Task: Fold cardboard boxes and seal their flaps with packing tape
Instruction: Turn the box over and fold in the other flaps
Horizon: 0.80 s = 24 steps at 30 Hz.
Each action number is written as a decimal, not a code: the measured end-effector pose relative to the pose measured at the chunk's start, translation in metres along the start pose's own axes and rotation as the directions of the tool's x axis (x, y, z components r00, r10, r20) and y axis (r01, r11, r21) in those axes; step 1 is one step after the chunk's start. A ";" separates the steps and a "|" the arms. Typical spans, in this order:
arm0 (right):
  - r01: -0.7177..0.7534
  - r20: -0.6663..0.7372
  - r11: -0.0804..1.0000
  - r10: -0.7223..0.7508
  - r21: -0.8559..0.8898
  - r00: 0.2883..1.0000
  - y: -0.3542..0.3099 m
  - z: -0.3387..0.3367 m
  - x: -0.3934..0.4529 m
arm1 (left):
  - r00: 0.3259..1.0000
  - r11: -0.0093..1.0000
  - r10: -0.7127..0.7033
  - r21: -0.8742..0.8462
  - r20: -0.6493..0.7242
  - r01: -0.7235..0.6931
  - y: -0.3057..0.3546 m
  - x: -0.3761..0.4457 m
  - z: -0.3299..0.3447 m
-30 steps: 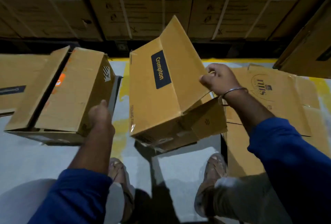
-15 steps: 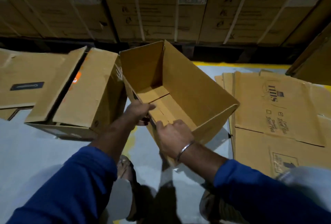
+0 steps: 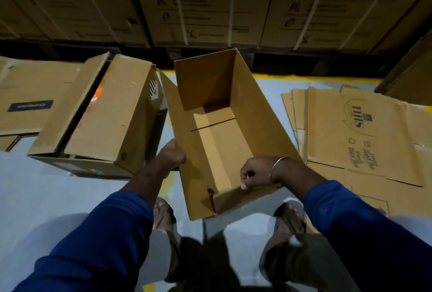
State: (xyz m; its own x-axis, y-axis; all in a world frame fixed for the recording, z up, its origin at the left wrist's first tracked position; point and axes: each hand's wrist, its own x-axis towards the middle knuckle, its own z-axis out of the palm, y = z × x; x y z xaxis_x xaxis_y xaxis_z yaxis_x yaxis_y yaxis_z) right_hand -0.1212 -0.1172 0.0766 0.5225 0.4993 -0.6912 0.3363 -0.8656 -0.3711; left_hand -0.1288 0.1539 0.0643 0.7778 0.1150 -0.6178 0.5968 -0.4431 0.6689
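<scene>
An open brown cardboard box (image 3: 254, 114) stands upright in front of me, its mouth facing up and its bottom flaps folded flat inside. My left hand (image 3: 171, 155) grips the box's left wall at the near corner. My right hand (image 3: 253, 172) has its fingers curled over the near short flap, by the right wall. No tape or tape dispenser is in view.
A folded box (image 3: 100, 123) lies on its side to the left, touching a flat carton behind it. Flattened cartons (image 3: 350, 132) are stacked on the floor at right. Stacked large cartons (image 3: 210, 4) form a wall behind. My feet (image 3: 288, 224) stand under the box's near end.
The box was turned from its side to mouth-up and squared out. My left hand came off the folded box onto this one; my right hand shifted to the near flap.
</scene>
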 end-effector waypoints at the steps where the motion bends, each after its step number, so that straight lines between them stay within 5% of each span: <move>1: 0.009 -0.072 0.999 -0.011 -0.031 0.997 0.000 0.002 0.003 | 1.000 1.000 -0.016 0.022 -0.018 0.017 0.001 0.004 0.002; 9: -0.170 -0.392 0.984 0.137 -0.051 0.910 0.018 0.052 0.044 | 0.996 0.969 0.012 0.245 -0.084 0.009 0.001 0.035 -0.002; 14: -0.208 -0.492 0.974 0.138 -0.090 0.859 0.018 0.080 0.071 | 0.985 0.866 0.108 0.499 -0.135 -0.027 0.009 0.042 -0.011; 20: -0.312 -0.487 0.941 0.212 -0.133 0.847 0.021 0.099 0.071 | 0.992 0.466 0.123 0.884 -0.024 -0.036 0.021 0.028 -0.001; 24: -0.274 -0.351 0.961 0.268 0.034 0.897 0.021 0.081 0.070 | 0.977 0.162 0.191 0.979 0.093 -0.124 0.026 0.005 0.018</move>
State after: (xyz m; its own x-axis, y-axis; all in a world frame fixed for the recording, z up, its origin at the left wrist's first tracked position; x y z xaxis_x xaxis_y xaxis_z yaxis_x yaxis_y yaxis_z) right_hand -0.1412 -0.1038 -0.0297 0.8337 0.2296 -0.5022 0.1537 -0.9700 -0.1883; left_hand -0.1130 0.1265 0.0713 0.8559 -0.0544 -0.5143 -0.1929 -0.9563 -0.2198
